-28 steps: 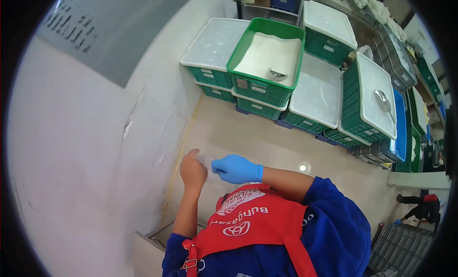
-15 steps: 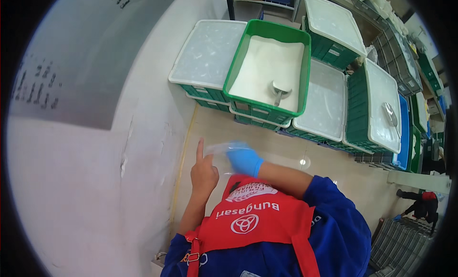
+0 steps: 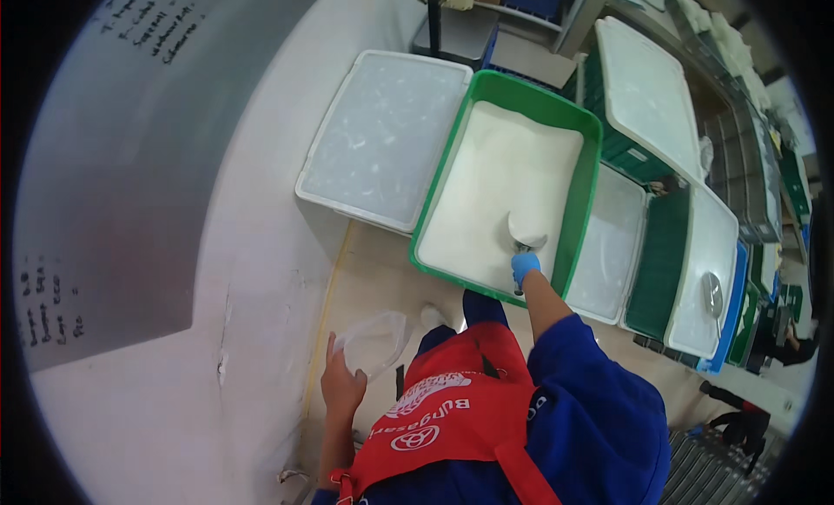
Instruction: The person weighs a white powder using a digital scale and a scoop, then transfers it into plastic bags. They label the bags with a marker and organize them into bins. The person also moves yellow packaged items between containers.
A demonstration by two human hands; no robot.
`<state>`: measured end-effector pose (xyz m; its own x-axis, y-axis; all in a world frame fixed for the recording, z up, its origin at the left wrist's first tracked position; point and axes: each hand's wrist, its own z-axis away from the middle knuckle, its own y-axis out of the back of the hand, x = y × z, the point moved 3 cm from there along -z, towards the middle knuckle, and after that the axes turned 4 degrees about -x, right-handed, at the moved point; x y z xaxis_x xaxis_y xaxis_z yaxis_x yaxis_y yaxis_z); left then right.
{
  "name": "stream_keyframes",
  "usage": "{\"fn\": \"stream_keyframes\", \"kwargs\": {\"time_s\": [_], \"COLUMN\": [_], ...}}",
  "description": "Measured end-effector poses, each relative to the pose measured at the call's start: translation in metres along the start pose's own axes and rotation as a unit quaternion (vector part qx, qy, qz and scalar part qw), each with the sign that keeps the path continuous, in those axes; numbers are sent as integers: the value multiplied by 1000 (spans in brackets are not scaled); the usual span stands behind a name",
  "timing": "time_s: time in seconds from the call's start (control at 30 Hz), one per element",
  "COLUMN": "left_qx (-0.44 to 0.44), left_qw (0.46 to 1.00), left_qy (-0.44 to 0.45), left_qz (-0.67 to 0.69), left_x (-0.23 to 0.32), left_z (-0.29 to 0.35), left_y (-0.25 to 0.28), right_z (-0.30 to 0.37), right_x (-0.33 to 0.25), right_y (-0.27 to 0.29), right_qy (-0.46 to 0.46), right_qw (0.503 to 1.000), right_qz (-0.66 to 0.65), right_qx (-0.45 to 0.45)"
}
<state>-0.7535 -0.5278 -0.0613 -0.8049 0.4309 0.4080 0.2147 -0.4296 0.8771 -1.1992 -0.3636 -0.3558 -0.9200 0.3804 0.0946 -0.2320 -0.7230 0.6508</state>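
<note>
My right hand (image 3: 524, 267), in a blue glove, grips the handle of a metal scoop (image 3: 524, 231) that rests in white powder inside an open green crate (image 3: 586, 188). My bare left hand (image 3: 341, 385) holds a clear plastic bag (image 3: 375, 342) open at waist height, left of my red apron. The bag looks empty. The crate sits in front of me on top of other stacked crates.
A white-lidded crate (image 3: 382, 136) stands left of the green one, more lidded green crates (image 3: 651, 96) to the right, one with a second scoop (image 3: 712, 292) on its lid. A pale wall (image 3: 174, 244) runs along my left. Another person (image 3: 738, 422) is at the lower right.
My right hand left the bag, reached forward into the green crate and took hold of the scoop. The left hand stays low with the bag.
</note>
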Motion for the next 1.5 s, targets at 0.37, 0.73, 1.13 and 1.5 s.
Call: {"fn": "stream_keyframes", "kwargs": {"time_s": [0.37, 0.73, 1.13, 1.5], "left_qx": [98, 191, 219, -158], "left_qw": [976, 978, 968, 946], "left_qy": [193, -49, -103, -282], "left_qz": [-20, 69, 72, 27], "left_x": [10, 99, 158, 279], "left_z": [-2, -185, -274, -256], "left_y": [29, 69, 35, -59], "right_z": [-77, 113, 226, 245], "right_x": [43, 47, 56, 75], "right_y": [-9, 74, 69, 213], "right_qy": [-275, -140, -65, -8], "right_qw": [720, 792, 807, 944], "right_qz": [-599, -498, -475, -188], "right_qx": [217, 324, 345, 270]}}
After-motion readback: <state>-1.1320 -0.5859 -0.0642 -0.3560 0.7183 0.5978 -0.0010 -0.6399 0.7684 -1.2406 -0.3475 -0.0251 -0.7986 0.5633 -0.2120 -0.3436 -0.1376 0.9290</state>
